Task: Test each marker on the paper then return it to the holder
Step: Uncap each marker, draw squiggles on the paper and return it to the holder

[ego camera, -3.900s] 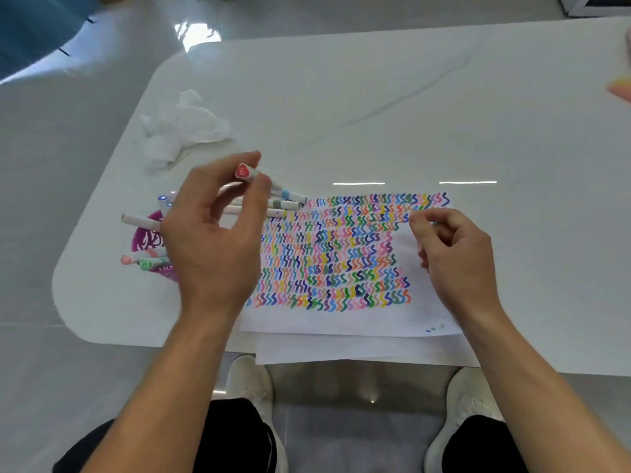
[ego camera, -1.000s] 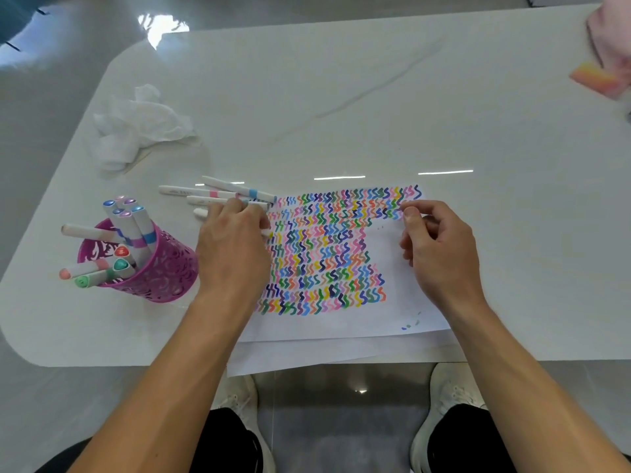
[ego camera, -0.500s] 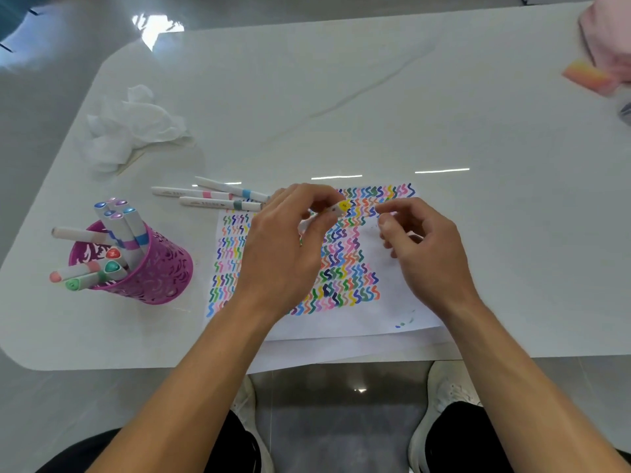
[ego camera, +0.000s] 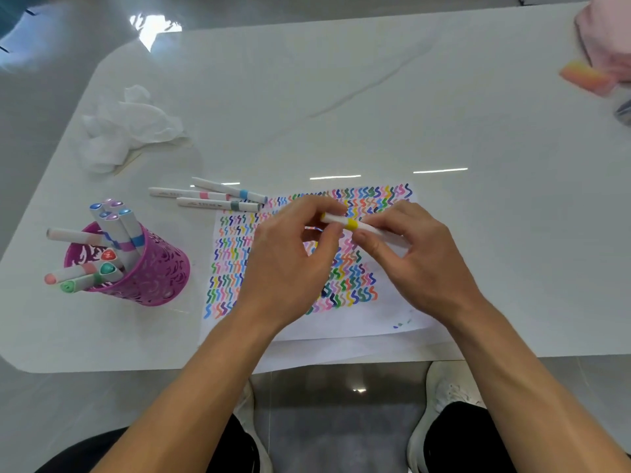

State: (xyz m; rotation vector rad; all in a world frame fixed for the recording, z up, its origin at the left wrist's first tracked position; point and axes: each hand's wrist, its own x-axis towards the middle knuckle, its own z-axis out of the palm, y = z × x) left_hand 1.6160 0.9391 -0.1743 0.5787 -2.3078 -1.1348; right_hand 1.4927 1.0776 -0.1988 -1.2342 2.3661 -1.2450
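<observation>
We held one marker (ego camera: 351, 224) between both hands, level above the paper (ego camera: 392, 322). It was a white one with a yellow band. Our left hand (ego camera: 290, 264) pinched its left end with thumb and fingers curled round it, and our right hand (ego camera: 420, 264) gripped the barrel just right of the band, so the two hands were almost touching. The sheet under them was filled with rows of small zigzag strokes in many colours and lay on a second sheet near the front edge of the white table (ego camera: 375, 97).

Just beyond the paper's upper left corner, three more markers (ego camera: 218, 198) lay side by side on the tabletop, banded pink, blue and grey-green. Farther left stood the purple openwork holder (ego camera: 157, 271), with a cluster of markers in it (ego camera: 116, 230) — some upright, some leaning out over the rim. Behind it was a crumpled white tissue (ego camera: 126, 131). At the far right corner a pink cloth (ego camera: 604, 35) and an orange block (ego camera: 584, 78) showed, both blurred.
</observation>
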